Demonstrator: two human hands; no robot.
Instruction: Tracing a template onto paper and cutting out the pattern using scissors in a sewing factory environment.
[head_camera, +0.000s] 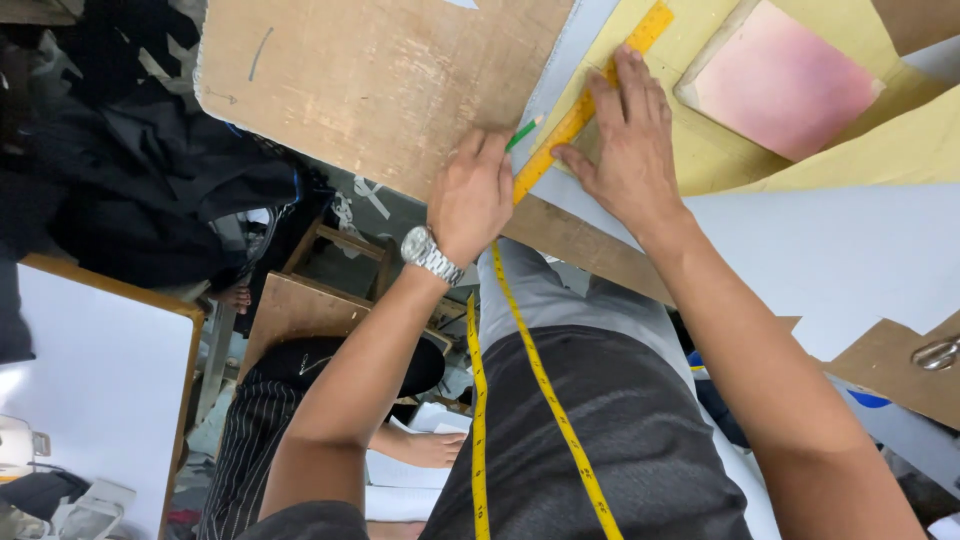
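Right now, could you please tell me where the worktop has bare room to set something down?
Free: the bare brown board left of the green pencil, and the pale grey sheet between the right forearm and steel scissors. Crowded: around the yellow ruler, under both hands.

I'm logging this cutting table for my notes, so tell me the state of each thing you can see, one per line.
Left hand: closed around a green pencil, tip at the ruler's edge.
Right hand: fingers spread, pressing the ruler flat.
Yellow ruler: lying diagonally on the grey sheet.
Measuring tape: hanging loose down the person's front.
Scissors: lying untouched at the right edge.
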